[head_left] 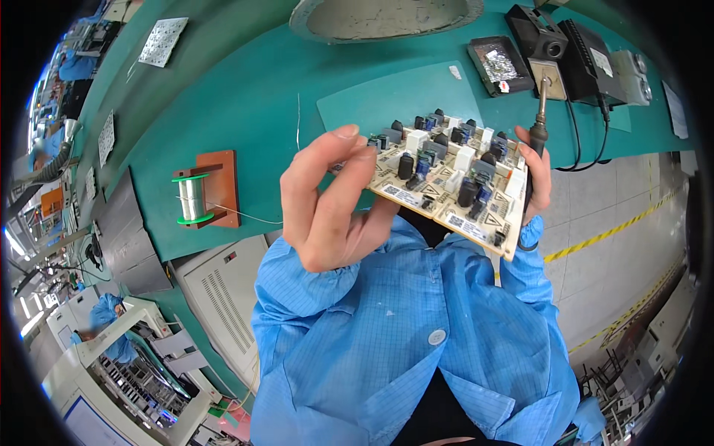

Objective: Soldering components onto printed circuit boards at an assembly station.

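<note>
- The circuit board (446, 186) is held up in the air, above the person's lap and in front of the green workbench (245, 111). It is tilted, with its black, white and blue components turned up to the camera.
- The left hand (327, 201) pinches the left edge of the board, thumb on top and the other fingers curled below.
- The right hand (537, 175) is at the right edge of the board. It grips a soldering iron (538, 119), fingers closed around the dark handle, and the metal tip points up and away from the person.
- Both forearms are in blue sleeves (357, 320).
- On the bench, left of the hands, a spool of solder wire (192, 198) sits on a brown wooden stand (223, 186).
- Behind the right hand stands a black soldering station (587, 56); beside it is a dark tray (500, 65).
</note>
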The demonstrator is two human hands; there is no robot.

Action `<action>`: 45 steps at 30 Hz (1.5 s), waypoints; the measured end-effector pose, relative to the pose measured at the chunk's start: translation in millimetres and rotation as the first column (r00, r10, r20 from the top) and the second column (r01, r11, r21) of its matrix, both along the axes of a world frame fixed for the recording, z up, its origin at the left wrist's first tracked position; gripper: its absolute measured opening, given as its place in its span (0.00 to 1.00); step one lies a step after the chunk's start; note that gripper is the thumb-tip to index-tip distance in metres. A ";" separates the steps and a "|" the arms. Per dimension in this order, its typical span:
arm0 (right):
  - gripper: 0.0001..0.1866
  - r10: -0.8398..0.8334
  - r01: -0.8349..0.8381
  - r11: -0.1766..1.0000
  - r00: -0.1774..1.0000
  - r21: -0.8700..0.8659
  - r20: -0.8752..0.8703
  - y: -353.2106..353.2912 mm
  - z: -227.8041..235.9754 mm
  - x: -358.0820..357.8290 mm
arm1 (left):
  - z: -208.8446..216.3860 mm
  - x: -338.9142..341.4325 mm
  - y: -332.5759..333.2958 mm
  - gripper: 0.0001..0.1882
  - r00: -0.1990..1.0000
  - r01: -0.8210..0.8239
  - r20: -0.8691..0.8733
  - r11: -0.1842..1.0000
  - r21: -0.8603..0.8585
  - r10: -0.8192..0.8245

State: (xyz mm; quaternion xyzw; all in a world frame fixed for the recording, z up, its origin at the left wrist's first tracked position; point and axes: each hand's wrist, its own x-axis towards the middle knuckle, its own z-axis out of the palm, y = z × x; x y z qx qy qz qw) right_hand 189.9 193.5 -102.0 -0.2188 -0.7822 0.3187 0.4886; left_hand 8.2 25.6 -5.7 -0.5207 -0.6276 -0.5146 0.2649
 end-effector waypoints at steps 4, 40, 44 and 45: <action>0.14 -0.017 0.018 1.000 0.999 0.008 -0.033 0.6 5.2 -3.6 | 0.9 -0.1 2.8 0.23 1.000 -0.001 0.015 1.000 -0.004 0.001; 0.14 0.002 -0.002 0.982 1.000 0.191 -0.001 -3.5 25.1 -17.2 | -11.8 -10.9 -18.0 0.25 0.990 -0.072 0.121 0.997 -0.005 0.072; 0.15 0.024 -0.024 0.978 1.000 0.207 0.001 -4.7 26.9 -19.9 | -12.0 -12.1 -22.6 0.24 0.986 -0.090 0.141 0.995 -0.031 0.094; 0.15 0.024 -0.024 0.979 1.000 0.204 0.000 -4.5 27.3 -20.9 | -11.9 -13.0 -23.5 0.24 0.984 -0.098 0.145 0.994 -0.042 0.103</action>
